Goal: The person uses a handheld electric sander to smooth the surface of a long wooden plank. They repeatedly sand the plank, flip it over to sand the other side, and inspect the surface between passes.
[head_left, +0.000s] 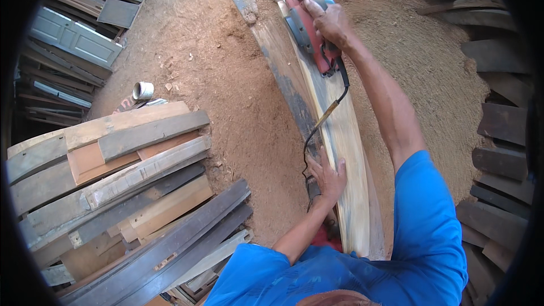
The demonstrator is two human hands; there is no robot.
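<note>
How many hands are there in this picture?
2. The right hand grips the red corded electric planer at the top. The left hand is lower down, at the left edge of the pale plank. No others show.

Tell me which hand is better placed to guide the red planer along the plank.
Probably the right hand: it grips the planer near the far end of the plank. The left hand rests at the plank's edge, nearer the body, away from the tool.
</note>
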